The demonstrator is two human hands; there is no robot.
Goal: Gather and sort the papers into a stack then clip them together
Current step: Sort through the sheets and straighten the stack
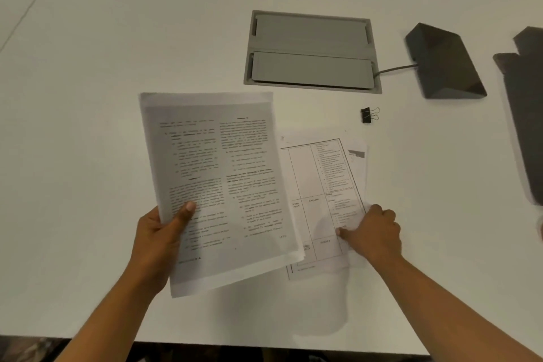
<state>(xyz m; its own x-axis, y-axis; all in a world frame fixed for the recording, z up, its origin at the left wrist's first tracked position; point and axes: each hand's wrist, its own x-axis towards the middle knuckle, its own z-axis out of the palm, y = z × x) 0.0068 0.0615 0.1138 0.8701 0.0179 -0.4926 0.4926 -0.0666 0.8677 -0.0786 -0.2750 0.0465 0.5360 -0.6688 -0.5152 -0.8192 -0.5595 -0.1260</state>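
left hand [164,232] grip holds gathered stack [217,185]; remaining sheets [320,200] lie rightward on desk [88,126], long axis away, pinched by right hand [373,232].

- Two bare forearms enter from the bottom edge of the view, with no sleeve visible on either.
- The left hand [160,232] wears no ring, watch, band or glove that can be seen; its thumbnail is short, plain and unpainted.
- The right hand [374,233] is likewise bare, with nothing on the wrist and knuckles visible along the top.
- Motion blur softens finer detail on both hands.
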